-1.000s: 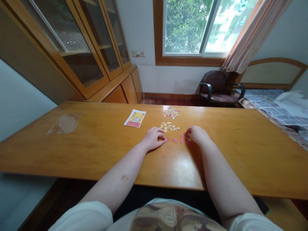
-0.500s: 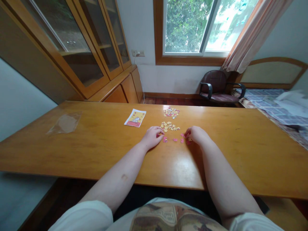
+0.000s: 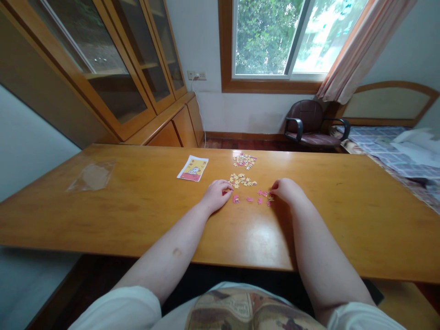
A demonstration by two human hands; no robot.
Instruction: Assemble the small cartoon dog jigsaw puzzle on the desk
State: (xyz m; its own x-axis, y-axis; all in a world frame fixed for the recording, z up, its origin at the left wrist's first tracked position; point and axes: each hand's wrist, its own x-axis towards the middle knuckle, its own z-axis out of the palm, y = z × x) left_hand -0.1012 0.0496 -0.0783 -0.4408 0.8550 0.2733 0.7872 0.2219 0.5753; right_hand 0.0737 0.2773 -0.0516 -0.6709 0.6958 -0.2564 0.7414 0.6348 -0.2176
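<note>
My left hand [image 3: 217, 195] rests on the table with its fingers curled together, left of a pink puzzle piece [image 3: 236, 199]. Whatever lies under those fingers is hidden. My right hand [image 3: 286, 189] is closed in a pinch at the right end of the loose pink pieces [image 3: 260, 200], its fingertips at a small puzzle piece [image 3: 271, 192]. Between the hands lies another pink piece [image 3: 250, 200]. Just beyond them is a pile of yellow puzzle pieces [image 3: 242, 180], and farther back a mixed pile of pink and pale pieces [image 3: 244, 160].
A picture card [image 3: 193, 168] with a white animal on yellow and pink lies left of the piles. Farther left is a clear plastic bag [image 3: 92, 176] on the wooden table [image 3: 144, 201]. Beyond the table are a glass-door cabinet [image 3: 147, 110], an armchair [image 3: 309, 121] and a bed [image 3: 388, 151].
My right hand has moved slightly right, uncovering more of the pink and yellow pieces by its fingertips. The pink piece seen at my left fingers no longer shows.
</note>
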